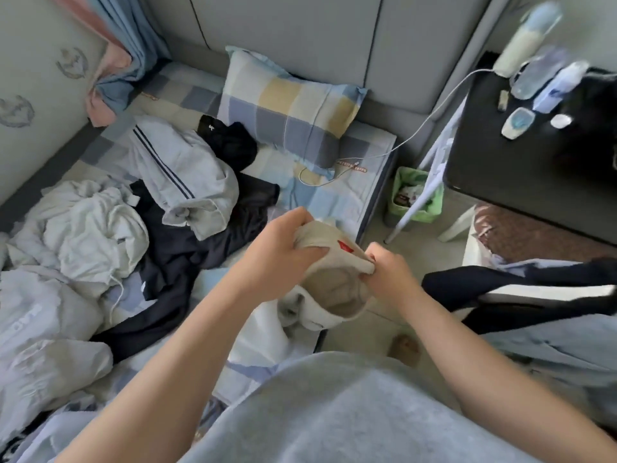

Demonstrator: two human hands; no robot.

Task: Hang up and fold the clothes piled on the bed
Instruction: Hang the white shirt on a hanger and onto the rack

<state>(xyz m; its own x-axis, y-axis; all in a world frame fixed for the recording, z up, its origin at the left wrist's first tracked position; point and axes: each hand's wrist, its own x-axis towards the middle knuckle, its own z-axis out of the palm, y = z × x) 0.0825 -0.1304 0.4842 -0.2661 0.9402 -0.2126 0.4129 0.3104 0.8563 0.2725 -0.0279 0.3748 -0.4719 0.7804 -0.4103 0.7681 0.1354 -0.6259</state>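
I hold a beige garment [334, 289] with a small red tag over the bed's right edge. My left hand [283, 248] grips its bunched upper part, and my right hand [387, 275] pinches the collar edge beside it. The rest of the garment hangs down between my forearms. On the checked bed [334, 198] to the left lies a pile: a light grey striped garment [177, 175], a white hooded top [90, 228], dark navy clothes [187, 255] and a black piece [230, 142].
A checked pillow [290, 108] leans on the grey headboard. A white cable [417, 132] runs from the bed toward a black bedside table [521, 168] with several bottles. A green bin [414, 195] stands on the floor. Dark and blue clothes [514, 285] lie at the right.
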